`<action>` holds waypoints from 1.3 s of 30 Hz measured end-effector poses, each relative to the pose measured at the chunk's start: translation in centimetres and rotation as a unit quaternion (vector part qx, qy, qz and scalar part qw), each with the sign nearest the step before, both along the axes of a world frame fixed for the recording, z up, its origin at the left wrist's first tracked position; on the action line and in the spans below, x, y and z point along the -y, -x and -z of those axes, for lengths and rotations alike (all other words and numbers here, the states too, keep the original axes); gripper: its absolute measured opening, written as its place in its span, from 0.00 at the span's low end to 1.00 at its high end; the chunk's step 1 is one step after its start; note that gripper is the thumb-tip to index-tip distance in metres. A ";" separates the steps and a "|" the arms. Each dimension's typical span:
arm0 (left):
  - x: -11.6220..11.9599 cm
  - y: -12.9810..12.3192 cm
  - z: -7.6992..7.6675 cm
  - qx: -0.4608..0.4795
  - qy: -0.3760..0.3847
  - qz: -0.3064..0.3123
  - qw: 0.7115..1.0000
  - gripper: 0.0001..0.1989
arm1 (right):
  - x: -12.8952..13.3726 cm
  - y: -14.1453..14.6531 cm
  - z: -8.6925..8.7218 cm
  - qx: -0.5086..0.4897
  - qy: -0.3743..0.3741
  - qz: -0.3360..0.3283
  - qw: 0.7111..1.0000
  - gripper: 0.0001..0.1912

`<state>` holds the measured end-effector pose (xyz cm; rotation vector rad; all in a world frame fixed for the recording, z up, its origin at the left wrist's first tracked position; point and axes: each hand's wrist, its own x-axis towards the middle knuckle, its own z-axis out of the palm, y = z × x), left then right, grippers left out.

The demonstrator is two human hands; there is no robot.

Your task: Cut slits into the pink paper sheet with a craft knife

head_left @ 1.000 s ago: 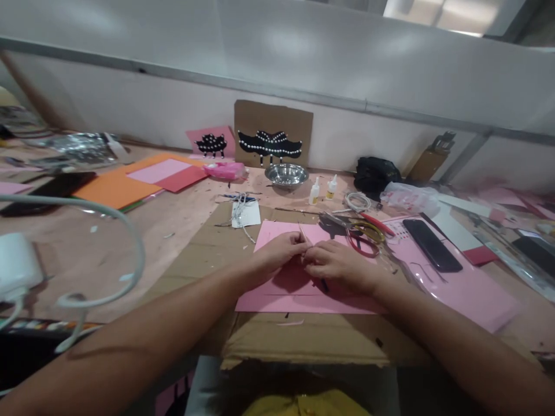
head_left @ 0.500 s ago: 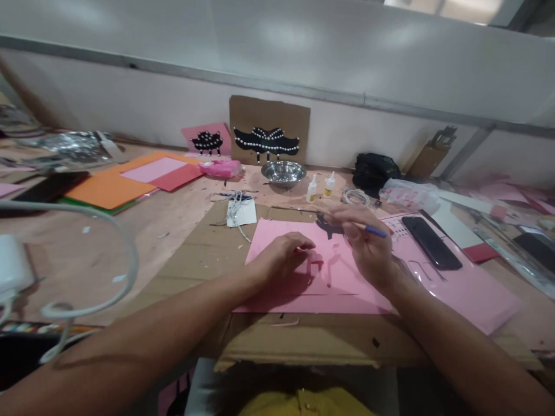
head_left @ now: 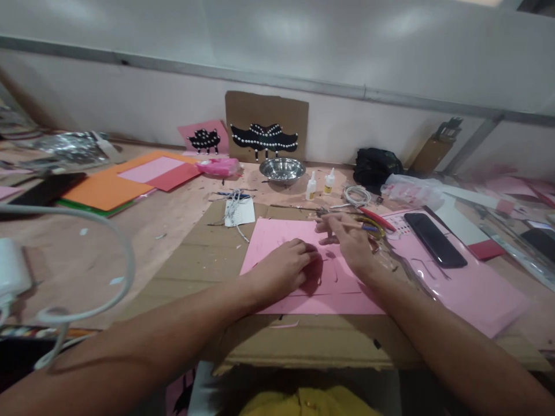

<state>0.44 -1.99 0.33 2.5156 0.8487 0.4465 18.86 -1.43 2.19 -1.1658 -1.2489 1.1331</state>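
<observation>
A pink sheet [head_left: 273, 237] lies on a brown cardboard board [head_left: 182, 274]. On it rests my left hand [head_left: 288, 266], palm down, its fingers loosely bent and the tips partly hidden. I see nothing held in it. Over the sheet's right side, my right hand [head_left: 347, 240] is closed around a thin stick-like tool with a blue end [head_left: 368, 228]; its tip is hard to make out. Narrow dark marks or shadows show on the pink paper between the hands. Just behind my right hand lies a red-and-yellow-handled tool [head_left: 379, 219], partly covered.
Beyond the board stand a steel bowl [head_left: 282, 171] and two small glue bottles [head_left: 311, 188]. Black beaded cutouts [head_left: 265, 138] lean against the wall. A phone [head_left: 435, 240] lies on pink sheets at right, a coiled white cable [head_left: 356, 196] behind. Orange paper [head_left: 108, 190] is at left.
My right hand has moved left and tipped lower over the pink sheet, uncovering the red-and-yellow-handled tool. My left hand has turned flatter onto the sheet. A black cutout is now mostly covered.
</observation>
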 end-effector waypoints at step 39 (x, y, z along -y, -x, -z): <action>-1.1 1.1 -1.4 -0.012 -0.076 -0.016 0.997 0.08 | 0.2 -3.2 -0.9 0.080 -0.146 0.026 0.986 0.11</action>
